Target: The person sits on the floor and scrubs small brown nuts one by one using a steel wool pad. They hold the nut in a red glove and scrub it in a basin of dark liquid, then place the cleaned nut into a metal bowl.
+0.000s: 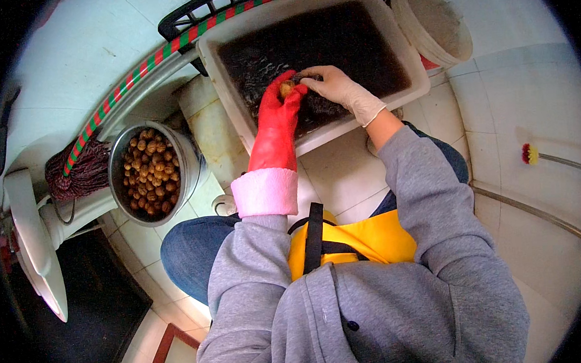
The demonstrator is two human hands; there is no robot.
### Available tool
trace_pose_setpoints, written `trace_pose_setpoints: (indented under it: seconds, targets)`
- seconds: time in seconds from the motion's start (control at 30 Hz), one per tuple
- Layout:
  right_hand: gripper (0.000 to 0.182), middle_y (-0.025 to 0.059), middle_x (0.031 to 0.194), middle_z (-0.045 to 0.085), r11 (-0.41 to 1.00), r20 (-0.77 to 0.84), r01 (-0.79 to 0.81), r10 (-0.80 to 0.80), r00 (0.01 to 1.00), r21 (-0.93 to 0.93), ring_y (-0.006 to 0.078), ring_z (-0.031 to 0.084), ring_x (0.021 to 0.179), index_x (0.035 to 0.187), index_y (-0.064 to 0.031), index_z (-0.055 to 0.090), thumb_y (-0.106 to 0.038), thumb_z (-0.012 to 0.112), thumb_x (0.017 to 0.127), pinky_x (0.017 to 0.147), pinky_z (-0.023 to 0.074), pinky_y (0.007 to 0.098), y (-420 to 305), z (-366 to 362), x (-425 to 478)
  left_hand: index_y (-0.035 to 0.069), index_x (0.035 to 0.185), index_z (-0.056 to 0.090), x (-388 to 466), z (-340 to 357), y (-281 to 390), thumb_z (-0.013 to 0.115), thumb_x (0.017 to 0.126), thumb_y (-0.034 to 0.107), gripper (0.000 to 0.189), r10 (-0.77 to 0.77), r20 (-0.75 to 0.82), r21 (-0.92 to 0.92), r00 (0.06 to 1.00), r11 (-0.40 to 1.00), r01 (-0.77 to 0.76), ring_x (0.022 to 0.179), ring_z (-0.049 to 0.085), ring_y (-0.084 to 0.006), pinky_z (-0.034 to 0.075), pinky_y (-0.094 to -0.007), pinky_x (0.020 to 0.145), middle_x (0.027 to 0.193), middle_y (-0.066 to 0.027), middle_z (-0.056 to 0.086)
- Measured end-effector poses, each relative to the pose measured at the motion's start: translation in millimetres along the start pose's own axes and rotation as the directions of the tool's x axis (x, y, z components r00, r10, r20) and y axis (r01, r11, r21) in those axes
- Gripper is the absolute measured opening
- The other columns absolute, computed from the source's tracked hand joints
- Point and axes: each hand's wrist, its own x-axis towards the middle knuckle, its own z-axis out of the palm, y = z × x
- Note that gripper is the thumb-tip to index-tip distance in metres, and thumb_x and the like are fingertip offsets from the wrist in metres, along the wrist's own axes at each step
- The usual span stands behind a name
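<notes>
My left hand [278, 106] wears a red rubber glove with a pink cuff and grips a wet brown walnut [287, 88] between its thumb and fingers. Close against it on the right is my right hand [334, 86], in a thin whitish disposable glove. Its thumb and fingertips pinch a small dark thing [313, 77] beside the walnut, too obscured to name. Both hands are over a white plastic tub [414, 64] of dark brown water [323, 39]. Near its front side, a dark lumpy mass [322, 107] shows partly under my right hand.
A metal bucket [188, 154] holding many walnuts [151, 170] stands to the left. Behind it lies a dark mop head [76, 166] with a red-and-green striped handle [140, 70]. A dirty whitish bucket [459, 38] adjoins the tub's right corner. A toilet [35, 246] stands far left.
</notes>
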Motion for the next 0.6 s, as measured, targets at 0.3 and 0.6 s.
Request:
trace_pose_setpoints:
  seconds: [0.3,0.6]
  targets:
    - [0.038,0.0159,0.103,0.063,0.885,-0.480,-0.345,0.166,0.861,-0.313,0.0329,0.061,0.102,0.112,-0.0070,0.059,-0.029,0.067,0.083,0.087,0.0497,0.0434,38,7,-7,0.001,0.107,0.060,10,-9,-34,0.068,0.079,0.008,0.030,-0.055,-0.187,0.142,0.981,0.986,0.083,0.082,0.063,-0.0158,0.050,-0.0285,0.076,0.090,-0.0101,0.066]
    - [0.012,0.0114,0.085,0.060,0.853,-0.247,0.319,-0.442,0.862,-0.414,0.0326,0.058,0.086,0.087,-0.0100,0.069,-0.018,0.069,0.077,0.078,0.0486,0.0408,-59,48,-34,0.004,0.103,0.065,15,-36,-82,0.065,0.082,0.016,0.025,0.057,-0.105,0.084,0.993,0.995,-0.048,0.086,0.066,-0.0207,0.051,-0.0338,0.078,0.093,-0.0124,0.070]
